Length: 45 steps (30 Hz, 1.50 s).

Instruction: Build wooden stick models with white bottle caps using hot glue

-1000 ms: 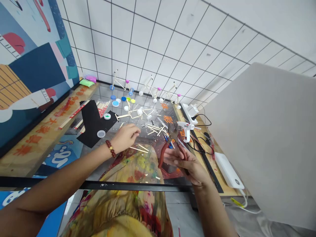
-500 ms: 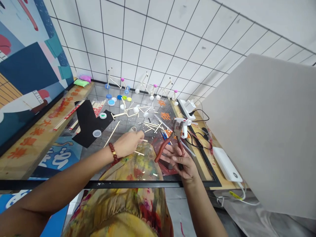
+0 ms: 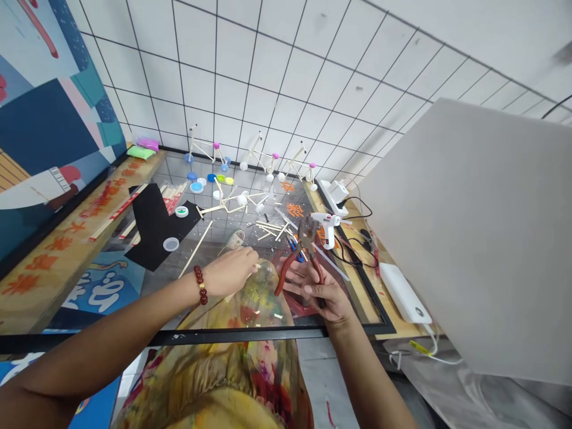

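Observation:
My left hand [image 3: 236, 269], with a beaded bracelet at the wrist, is low over the glass tabletop, fingers pinched together. A pale tip of a wooden stick [image 3: 257, 268] shows at its fingertips; the rest is hidden by the hand. In my right hand [image 3: 328, 292] are red-handled pliers [image 3: 308, 235], their handles spread and jaws pointing away from me. The thumb lies over one handle and the other fingers are partly stretched out underneath. Just beyond the pliers lies a pile of short wooden sticks [image 3: 273, 229]. A longer wooden stick [image 3: 195, 249] lies left of my left hand.
A white glue gun [image 3: 328, 226] lies right of the pliers, near a power strip [image 3: 331, 196] and cables. Several stick structures with bottle-cap wheels stand along the wall; another stick structure [image 3: 223, 205] lies nearer. Black sheet [image 3: 154, 226] is at left, white power bank [image 3: 404, 292] at right.
My left hand has turned slightly and lowered, covering more of the short stick pieces by it. The pliers have shifted a little left in my right hand. The view has moved slightly.

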Available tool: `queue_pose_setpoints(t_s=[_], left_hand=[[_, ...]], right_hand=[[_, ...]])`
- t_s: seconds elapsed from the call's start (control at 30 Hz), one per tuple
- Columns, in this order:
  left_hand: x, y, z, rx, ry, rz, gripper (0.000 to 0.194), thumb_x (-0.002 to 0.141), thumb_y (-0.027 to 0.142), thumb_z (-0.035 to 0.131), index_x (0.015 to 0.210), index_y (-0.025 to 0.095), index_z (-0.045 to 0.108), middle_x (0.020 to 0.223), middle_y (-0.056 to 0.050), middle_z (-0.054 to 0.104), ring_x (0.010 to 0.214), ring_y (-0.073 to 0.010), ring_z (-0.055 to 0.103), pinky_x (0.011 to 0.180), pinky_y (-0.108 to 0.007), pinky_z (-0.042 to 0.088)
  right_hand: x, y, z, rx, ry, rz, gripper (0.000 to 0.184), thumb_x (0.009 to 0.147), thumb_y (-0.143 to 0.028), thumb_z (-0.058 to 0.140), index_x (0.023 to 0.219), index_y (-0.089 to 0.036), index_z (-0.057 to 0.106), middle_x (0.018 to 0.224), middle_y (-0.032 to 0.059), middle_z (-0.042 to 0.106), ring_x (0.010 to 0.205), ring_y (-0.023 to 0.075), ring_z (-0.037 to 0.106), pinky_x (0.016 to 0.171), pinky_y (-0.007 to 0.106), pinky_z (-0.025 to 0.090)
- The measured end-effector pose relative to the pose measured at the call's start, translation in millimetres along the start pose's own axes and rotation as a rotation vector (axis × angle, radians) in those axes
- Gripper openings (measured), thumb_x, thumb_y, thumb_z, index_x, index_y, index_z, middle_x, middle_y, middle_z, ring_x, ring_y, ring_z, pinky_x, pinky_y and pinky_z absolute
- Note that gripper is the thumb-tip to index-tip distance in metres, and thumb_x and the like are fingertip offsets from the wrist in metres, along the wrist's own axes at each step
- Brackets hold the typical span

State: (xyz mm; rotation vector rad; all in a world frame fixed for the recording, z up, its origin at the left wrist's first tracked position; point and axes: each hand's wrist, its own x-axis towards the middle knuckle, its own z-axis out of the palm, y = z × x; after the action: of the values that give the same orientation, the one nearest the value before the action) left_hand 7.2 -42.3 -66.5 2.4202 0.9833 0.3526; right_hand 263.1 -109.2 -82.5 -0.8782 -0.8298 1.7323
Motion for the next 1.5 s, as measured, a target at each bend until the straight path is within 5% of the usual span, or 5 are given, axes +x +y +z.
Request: queue_pose_setpoints(t_s=[0.27, 0.67, 0.9, 1.07, 1.5], left_hand=[[-1, -18, -16.0, -0.267, 0.303, -0.251, 0.026, 0.090, 0.036, 0.055, 0.070, 0.020, 0.053, 0.061, 0.002, 0.051, 0.061, -0.0158, 0.048, 0.060, -0.029, 0.033], [17, 15, 29.0, 0.330, -0.083, 0.407, 0.016, 0.091, 0.013, 0.051, 0.090, 0.018, 0.066, 0.097, -0.010, 0.064, 0.088, -0.0228, 0.058, 0.074, -0.035, 0.044], [12, 2, -1.3, -0.505, 0.246, -0.066, 0.018, 0.098, 0.027, 0.039, 0.083, 0.020, 0.047, 0.084, -0.002, 0.050, 0.077, -0.0169, 0.048, 0.073, -0.032, 0.044], [17, -6, 3.9, -1.252, 0.051, -0.289, 0.019, 0.087, 0.030, 0.058, 0.077, 0.019, 0.046, 0.070, 0.003, 0.043, 0.059, -0.0094, 0.038, 0.054, -0.022, 0.030], [11, -14, 2.7, -1.516, -0.235, -0.448, 0.045, 0.067, 0.045, 0.087, 0.088, 0.011, 0.067, 0.082, -0.011, 0.074, 0.078, -0.0206, 0.072, 0.082, -0.038, 0.054]], right_hand=[[10, -45, 3, -0.225, 0.015, -0.013, 0.031, 0.058, -0.015, 0.077, 0.069, -0.024, 0.049, 0.076, -0.0012, 0.058, 0.100, 0.0278, 0.069, 0.082, 0.044, 0.057], [25, -21, 25, -0.219, 0.063, -0.063, 0.038, 0.057, -0.017, 0.083, 0.067, -0.021, 0.046, 0.095, 0.0030, 0.066, 0.072, 0.0125, 0.054, 0.051, 0.022, 0.036], [62, -9, 48, -0.275, 0.109, -0.223, 0.040, 0.059, -0.030, 0.087, 0.071, -0.021, 0.050, 0.085, -0.0007, 0.067, 0.054, 0.0070, 0.043, 0.048, 0.023, 0.034], [82, 9, 59, -0.289, 0.146, -0.315, 0.041, 0.064, -0.032, 0.085, 0.068, -0.021, 0.046, 0.091, -0.0012, 0.069, 0.049, 0.0048, 0.043, 0.045, 0.022, 0.035], [82, 19, 57, -0.379, 0.171, -0.366, 0.040, 0.063, -0.030, 0.085, 0.074, -0.022, 0.047, 0.098, -0.0008, 0.067, 0.059, 0.0082, 0.053, 0.052, 0.024, 0.051]])
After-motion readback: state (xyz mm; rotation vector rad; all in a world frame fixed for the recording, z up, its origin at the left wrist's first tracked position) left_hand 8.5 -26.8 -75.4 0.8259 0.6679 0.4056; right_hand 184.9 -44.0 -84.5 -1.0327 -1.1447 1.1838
